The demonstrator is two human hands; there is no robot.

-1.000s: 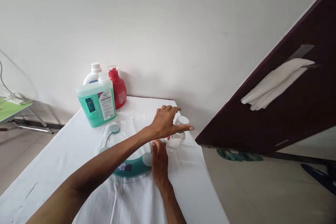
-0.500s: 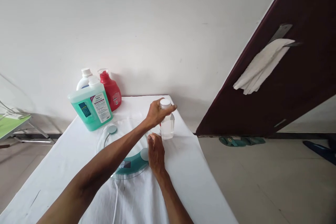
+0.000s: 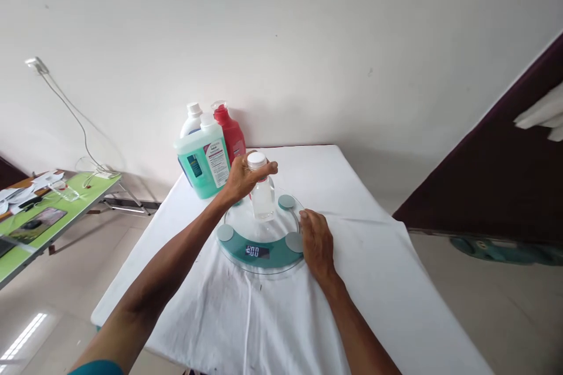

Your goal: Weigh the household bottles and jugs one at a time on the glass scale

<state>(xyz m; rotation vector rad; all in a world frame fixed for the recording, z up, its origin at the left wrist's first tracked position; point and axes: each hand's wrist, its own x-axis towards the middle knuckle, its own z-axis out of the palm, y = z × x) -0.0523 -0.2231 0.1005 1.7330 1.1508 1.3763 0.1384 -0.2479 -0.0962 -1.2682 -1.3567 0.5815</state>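
Note:
A clear bottle [image 3: 263, 202] with a white cap and colourless contents is upright in my left hand [image 3: 241, 179], whose fingers and thumb wrap around its neck. It appears over the round glass bathroom scale [image 3: 240, 253]; whether its base touches the glass I cannot tell. The scale has a teal front band, grey round pads and a lit display [image 3: 257, 252] that seems to read 0.0. At the scale's right rim, my right hand [image 3: 317, 241] is closed with its thumb along the edge; its fingertips are partly hidden.
Behind the scale at the left stand a green jug [image 3: 200, 167], a red pump bottle [image 3: 231, 132] and a white bottle [image 3: 192, 120]. A white cloth [image 3: 360, 281] covers the table, which meets the wall. Farther left is a green table [image 3: 83, 202] with papers and a mouse.
My left hand has carried the bottle leftward from beside the scale to over it. My right hand stays at the scale's right rim. The view has turned left.

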